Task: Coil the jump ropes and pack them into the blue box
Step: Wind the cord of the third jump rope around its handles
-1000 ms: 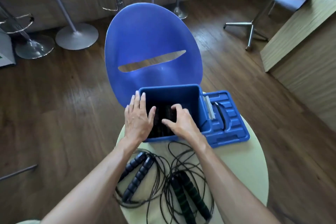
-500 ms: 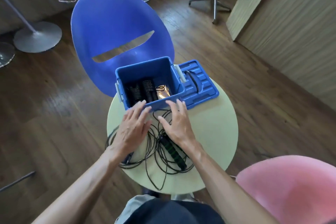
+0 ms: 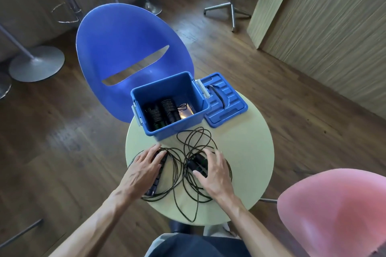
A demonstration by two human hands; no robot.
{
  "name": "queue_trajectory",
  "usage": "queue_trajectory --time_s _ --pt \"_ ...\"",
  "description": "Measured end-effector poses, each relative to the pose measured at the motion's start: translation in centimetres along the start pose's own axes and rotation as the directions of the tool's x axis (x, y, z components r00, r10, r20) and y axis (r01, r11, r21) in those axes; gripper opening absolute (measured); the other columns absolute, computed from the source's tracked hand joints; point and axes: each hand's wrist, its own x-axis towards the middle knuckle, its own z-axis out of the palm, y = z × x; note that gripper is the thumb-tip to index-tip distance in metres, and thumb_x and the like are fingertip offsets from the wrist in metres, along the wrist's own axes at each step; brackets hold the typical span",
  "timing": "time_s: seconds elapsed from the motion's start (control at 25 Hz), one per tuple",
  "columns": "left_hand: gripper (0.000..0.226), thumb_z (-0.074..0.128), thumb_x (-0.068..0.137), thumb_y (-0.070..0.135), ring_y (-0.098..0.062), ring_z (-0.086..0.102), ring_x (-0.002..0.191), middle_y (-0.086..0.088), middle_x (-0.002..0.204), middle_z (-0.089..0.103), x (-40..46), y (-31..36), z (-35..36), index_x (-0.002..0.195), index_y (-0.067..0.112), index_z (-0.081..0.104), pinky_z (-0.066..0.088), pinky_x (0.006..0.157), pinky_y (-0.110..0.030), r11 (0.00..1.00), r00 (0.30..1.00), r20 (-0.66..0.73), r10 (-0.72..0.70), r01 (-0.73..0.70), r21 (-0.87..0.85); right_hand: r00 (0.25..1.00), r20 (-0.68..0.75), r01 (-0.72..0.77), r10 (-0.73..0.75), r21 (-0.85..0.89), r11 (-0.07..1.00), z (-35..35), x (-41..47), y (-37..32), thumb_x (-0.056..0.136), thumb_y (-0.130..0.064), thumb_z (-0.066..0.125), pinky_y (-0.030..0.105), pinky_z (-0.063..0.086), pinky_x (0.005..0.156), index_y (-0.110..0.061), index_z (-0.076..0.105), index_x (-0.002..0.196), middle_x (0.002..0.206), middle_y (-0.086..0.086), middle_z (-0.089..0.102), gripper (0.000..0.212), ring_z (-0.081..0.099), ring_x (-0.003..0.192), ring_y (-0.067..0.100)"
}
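Observation:
The blue box [image 3: 175,130] stands open at the far side of the round pale table [image 3: 248,152]. Two coiled black jump ropes [image 3: 164,112] lie inside it. Two loose jump ropes lie in a tangle of black cord [image 3: 180,165] on the table in front of the box. My left hand [image 3: 143,168] rests with straight fingers on the left rope's black handles [image 3: 158,176]. My right hand [image 3: 216,171] lies spread over the right rope's handles [image 3: 195,165], thumb touching them.
The box's blue lid [image 3: 225,101] lies flat to the right of the box. A blue chair [image 3: 125,44] stands behind the table and a pink chair [image 3: 334,210] at the near right. Cord loops hang over the table's near edge.
Both hands came out of the box and back toward me, down onto the loose ropes' handles. The view pulled back and tilted down.

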Motion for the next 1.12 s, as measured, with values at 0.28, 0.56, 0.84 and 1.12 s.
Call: queue_trajectory --time_s 0.28,0.56,0.84,1.12 --pt "0.070 0.064 0.076 -0.004 -0.024 0.053 0.117 -0.004 0.135 0.046 -2.6 -2.0 -0.5 0.139 0.018 0.044 0.048 0.094 -0.033 0.976 0.977 0.145 -0.158 0.177 -0.125 0.998 0.018 0.070 -0.068 -0.166 0.984 2.1 -1.6 -2.5 0.089 -0.057 0.061 0.040 0.043 0.105 -0.026 0.033 0.150 0.151 0.009 0.034 0.074 0.032 0.138 0.026" --pt "0.052 0.044 0.087 0.002 -0.029 0.056 0.106 -0.005 0.122 0.054 -2.7 -1.8 -1.6 0.136 0.021 0.039 0.043 0.085 -0.029 0.886 0.873 0.375 -0.310 0.409 -0.220 0.971 0.197 0.163 -0.135 -0.134 0.977 5.3 -3.6 -5.8 0.091 -0.057 0.058 0.036 0.040 0.104 -0.022 0.029 0.152 0.141 0.007 0.038 0.076 0.040 0.123 0.024" --pt "0.040 0.051 0.081 -0.009 -0.021 0.062 0.068 -0.011 0.084 0.063 0.3 0.6 -0.2 0.119 0.005 0.046 0.057 0.062 -0.032 0.557 0.596 0.664 -0.451 0.769 -0.313 0.946 0.324 0.071 -0.030 -0.116 0.991 5.6 -3.8 -4.4 0.088 -0.062 0.060 0.042 0.041 0.104 -0.018 0.026 0.152 0.142 0.010 0.038 0.085 0.040 0.128 0.028" --pt "0.048 0.057 0.085 -0.005 -0.019 0.065 0.072 -0.008 0.086 0.066 1.4 4.0 1.7 0.130 0.005 0.045 0.058 0.070 -0.030 0.652 0.632 0.701 -0.330 0.690 -0.314 0.947 0.285 -0.072 0.149 -0.265 0.961 6.3 -1.7 -3.8 0.081 -0.060 0.071 0.044 0.042 0.103 -0.010 0.017 0.154 0.147 0.016 0.035 0.104 0.044 0.129 0.033"
